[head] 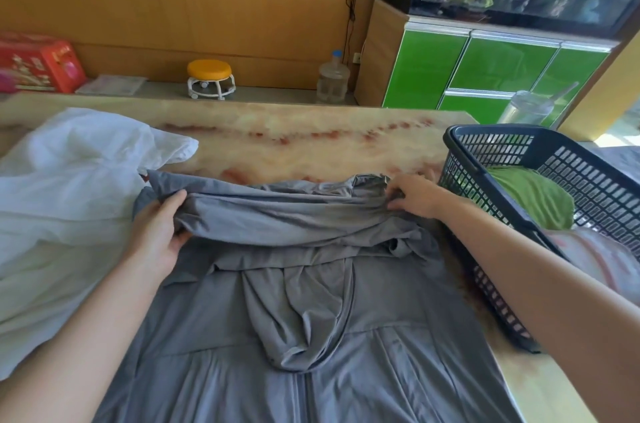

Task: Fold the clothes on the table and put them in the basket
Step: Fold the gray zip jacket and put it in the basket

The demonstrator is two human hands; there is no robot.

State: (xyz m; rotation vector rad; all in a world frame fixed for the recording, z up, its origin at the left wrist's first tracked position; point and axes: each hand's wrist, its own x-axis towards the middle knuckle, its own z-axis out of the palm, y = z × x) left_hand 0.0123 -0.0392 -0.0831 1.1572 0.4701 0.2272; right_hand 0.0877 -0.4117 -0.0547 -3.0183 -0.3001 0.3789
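A grey zip-up garment point(298, 318) lies spread across the middle of the marble-patterned table point(294, 142), its far part bunched into a roll. My left hand point(157, 232) grips the left end of that roll, thumb on top. My right hand point(412, 195) pinches the right end near the basket. A dark blue plastic basket point(571, 159) stands tilted at the right with a folded green cloth point(533, 197) inside. A white garment point(62, 201) lies heaped at the left of the table.
Beyond the table stand a small yellow-topped stool point(209, 78), a water jug point(332, 78) and a red box point(38, 64). A green cabinet point(491, 72) with a fish tank is at the back right. A clear lidded cup point(526, 109) stands behind the basket.
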